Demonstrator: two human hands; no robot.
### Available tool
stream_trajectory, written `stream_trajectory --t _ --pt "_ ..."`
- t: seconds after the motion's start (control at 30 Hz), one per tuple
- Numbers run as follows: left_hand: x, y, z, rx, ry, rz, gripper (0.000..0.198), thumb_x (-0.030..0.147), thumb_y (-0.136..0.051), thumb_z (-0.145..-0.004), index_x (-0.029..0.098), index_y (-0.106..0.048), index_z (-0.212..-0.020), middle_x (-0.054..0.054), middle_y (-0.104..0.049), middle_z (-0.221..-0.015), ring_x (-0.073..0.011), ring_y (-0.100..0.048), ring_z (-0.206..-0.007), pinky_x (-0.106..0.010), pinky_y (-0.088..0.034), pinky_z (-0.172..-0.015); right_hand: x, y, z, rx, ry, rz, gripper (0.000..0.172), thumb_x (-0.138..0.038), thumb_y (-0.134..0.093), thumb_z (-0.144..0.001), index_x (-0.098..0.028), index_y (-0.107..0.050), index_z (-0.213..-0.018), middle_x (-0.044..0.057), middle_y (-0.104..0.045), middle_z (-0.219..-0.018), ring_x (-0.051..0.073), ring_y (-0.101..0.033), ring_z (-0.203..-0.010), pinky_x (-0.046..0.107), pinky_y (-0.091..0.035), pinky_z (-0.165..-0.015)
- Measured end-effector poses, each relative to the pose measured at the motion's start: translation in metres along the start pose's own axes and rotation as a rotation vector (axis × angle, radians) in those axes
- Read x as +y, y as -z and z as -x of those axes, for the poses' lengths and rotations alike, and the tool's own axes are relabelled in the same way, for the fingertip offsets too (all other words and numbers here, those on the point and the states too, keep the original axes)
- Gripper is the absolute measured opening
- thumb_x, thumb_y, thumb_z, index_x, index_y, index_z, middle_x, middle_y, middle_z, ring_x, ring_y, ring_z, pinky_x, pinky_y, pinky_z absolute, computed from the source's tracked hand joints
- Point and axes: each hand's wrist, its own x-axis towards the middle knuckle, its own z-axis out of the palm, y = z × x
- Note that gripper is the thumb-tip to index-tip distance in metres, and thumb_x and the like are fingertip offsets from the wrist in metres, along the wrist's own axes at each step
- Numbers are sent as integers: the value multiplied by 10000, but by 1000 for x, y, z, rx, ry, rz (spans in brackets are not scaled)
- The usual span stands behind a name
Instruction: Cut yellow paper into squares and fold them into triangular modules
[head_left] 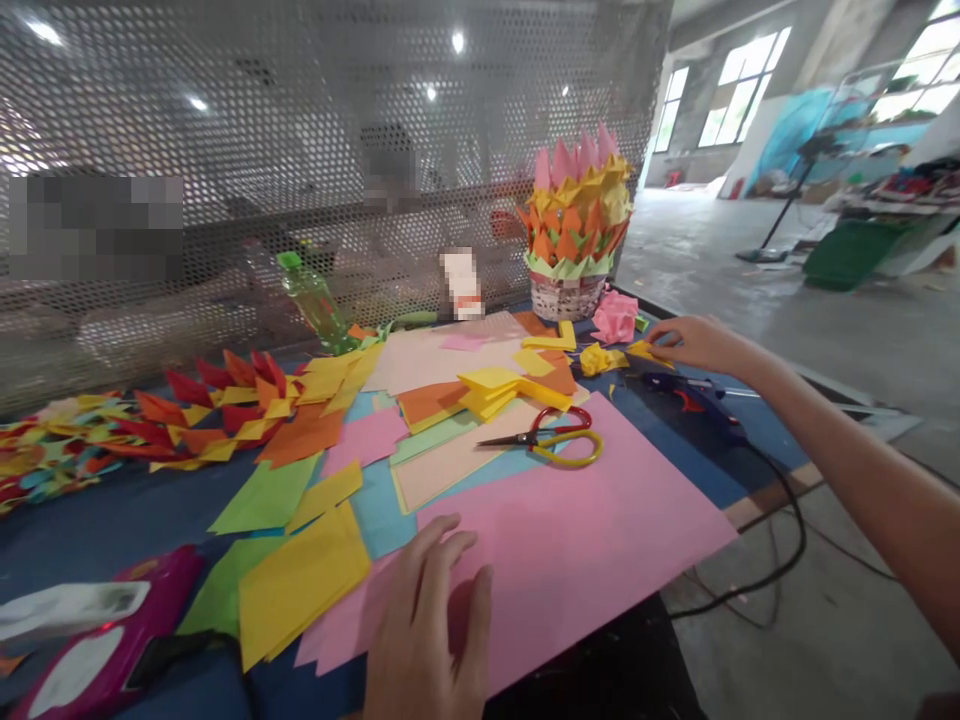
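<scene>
One left hand [429, 630], one pair of scissors [534, 438], one right hand [697, 345].

Perforated metal panel [300, 130] stands behind blue-topped table [142, 510]. Grey concrete floor [697, 245] extends rightward; daylight fills multi-pane windows [744, 85] beyond.

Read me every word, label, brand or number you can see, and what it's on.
None can be read.
White strip at the magenta device: dark marks, too blurred to read.
Pale upright item behind the papers: pixelated, unreadable.
Glue gun: no legible lettering.
</scene>
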Motion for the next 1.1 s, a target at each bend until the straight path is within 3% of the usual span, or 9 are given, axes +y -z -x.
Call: stream_trajectory --t 0.2,0.4,0.53,0.7,0.87,1.1 --pt "4 1 1 -12 32 8 201 298 -577 -1121 289 -630 -1315 -81 -734 -1414 -263 -720 -1311 -435 -608 -1055 -1 -8 -12 0 91 88 381 -458 -690 -1084 -207 -697 -1370 109 -699 -1400 261 -717 -1193 476 -636 -1013" --pt "7 2 2 -21 62 27 196 296 -573 -1129 293 -627 -1318 -70 -731 -1426 -256 -706 -1331 -432 -587 -1084 -1 3 0 90 196 127 364 -460 -670 -1095 -202 -709 -1348 111 -702 -1395 262 -714 -1200 470 -629 -1026" --pt "5 1 2 -14 45 12 214 289 -578 -1125 291 -625 -1334 -73 -731 -1429 -255 -705 -1327 -427 -587 -1078 -4 4 7 -2 195 140 345 -458 -594 -1134 -204 -722 -1328 95 -712 -1367 252 -720 -1191 453 -631 -1014" --pt "2 0 2 -18 2 -21 242 294 -594 -1114 279 -619 -1354 -87 -731 -1427 -263 -714 -1320 -431 -602 -1066 -11 -2 2 -115 121 152 382 -455 -705 -1075 -204 -700 -1362 106 -704 -1393 258 -720 -1175 474 -641 -1002" --pt "3 2 2 -21 2 -27 220 285 -585 -1117 286 -619 -1335 -77 -744 -1408 -255 -723 -1301 -417 -611 -1043 -12 0 -4 -134 74 174 382 -455 -715 -1068 -207 -705 -1358 109 -699 -1406 267 -716 -1196 468 -636 -1013" --pt "5 0 2 -21 22 -16 224 285 -578 -1124 287 -619 -1344 -70 -737 -1418 -251 -710 -1319 -420 -585 -1064 -10 -4 -12 -189 130 180 384 -454 -714 -1069 -211 -701 -1366 107 -698 -1413 261 -717 -1185 476 -639 -1008"
